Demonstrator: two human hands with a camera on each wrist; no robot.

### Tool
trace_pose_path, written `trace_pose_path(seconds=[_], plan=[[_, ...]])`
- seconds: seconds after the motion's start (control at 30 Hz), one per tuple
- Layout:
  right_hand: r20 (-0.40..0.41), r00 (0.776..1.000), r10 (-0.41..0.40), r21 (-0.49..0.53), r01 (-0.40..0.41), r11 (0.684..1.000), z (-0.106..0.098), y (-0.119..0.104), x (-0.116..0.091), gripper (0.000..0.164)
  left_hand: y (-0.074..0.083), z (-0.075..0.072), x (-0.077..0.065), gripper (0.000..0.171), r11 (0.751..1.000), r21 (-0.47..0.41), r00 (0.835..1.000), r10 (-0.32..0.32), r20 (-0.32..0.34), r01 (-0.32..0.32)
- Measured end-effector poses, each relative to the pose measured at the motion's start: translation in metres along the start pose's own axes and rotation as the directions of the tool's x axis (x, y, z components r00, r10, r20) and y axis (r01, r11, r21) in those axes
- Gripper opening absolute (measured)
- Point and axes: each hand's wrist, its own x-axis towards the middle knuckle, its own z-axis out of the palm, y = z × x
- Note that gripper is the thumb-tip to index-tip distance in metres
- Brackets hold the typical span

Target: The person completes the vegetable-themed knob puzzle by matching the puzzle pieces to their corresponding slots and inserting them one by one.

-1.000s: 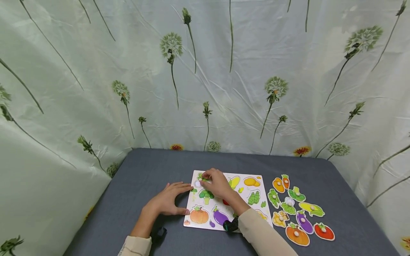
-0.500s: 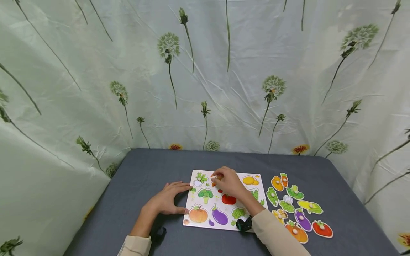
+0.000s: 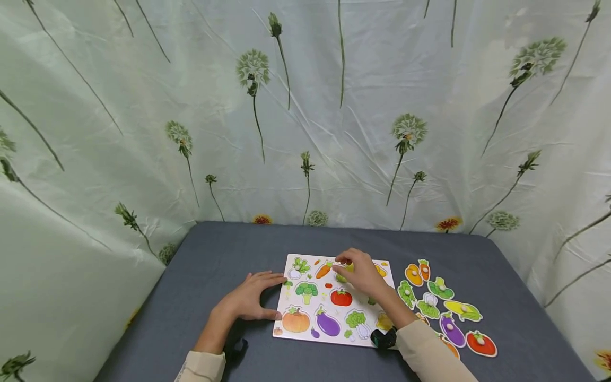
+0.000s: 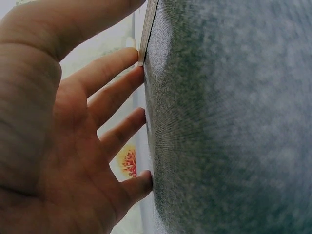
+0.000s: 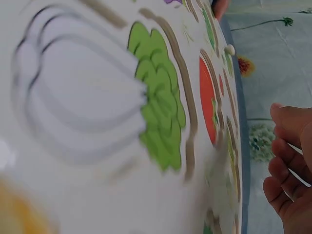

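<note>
My left hand [image 3: 252, 297] lies at the left edge of a white vegetable puzzle board [image 3: 324, 297], its thumb and fingers spread. In the left wrist view, fingertips of this left hand [image 4: 78, 126] touch the board's edge and the dark cloth. Over the board's upper part hovers my right hand [image 3: 360, 273], partly covering the corn picture [image 3: 345, 274]. The right wrist view shows this right hand [image 5: 292, 165] with loosely bent fingers, holding nothing. A small pale knob [image 5: 230, 49] stands up at the board's far corner, by the green leafy radish piece [image 3: 299, 266].
Several knobbed vegetable pieces lie right of the board, among them a tomato piece [image 3: 481, 344], an eggplant piece [image 3: 452, 331] and a corn piece [image 3: 463, 310]. A dark grey cloth [image 3: 248, 241] covers the table. Behind it hangs a dandelion-print curtain [image 3: 358, 159].
My right hand has left the radish piece at the board's upper left corner and moved right, past the carrot picture to the corn picture. The left hand has stayed put.
</note>
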Motion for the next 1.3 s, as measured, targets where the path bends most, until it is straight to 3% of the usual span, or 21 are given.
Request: trace_pose_path(seconds=[0.47, 0.8, 1.3], plan=[[-0.088, 0.996, -0.015, -0.102, 0.006, 0.995, -0.052, 0.036, -0.033, 0.02, 0.002, 0.001, 0.006, 0.087, 1.0, -0.004, 1.0, -0.01, -0.017, 0.01], [-0.141, 0.988, 0.064, -0.172, -0.088, 0.981, -0.092, 0.07, -0.069, 0.018, -0.002, 0.005, 0.001, 0.088, 1.0, -0.01, 1.0, -0.018, -0.016, 0.018], [-0.197, 0.966, 0.166, -0.215, -0.208, 0.954, -0.135, 0.114, -0.11, 0.015, 0.001, 0.003, -0.003, 0.088, 1.0, -0.029, 1.0, -0.006, -0.021, 0.006]])
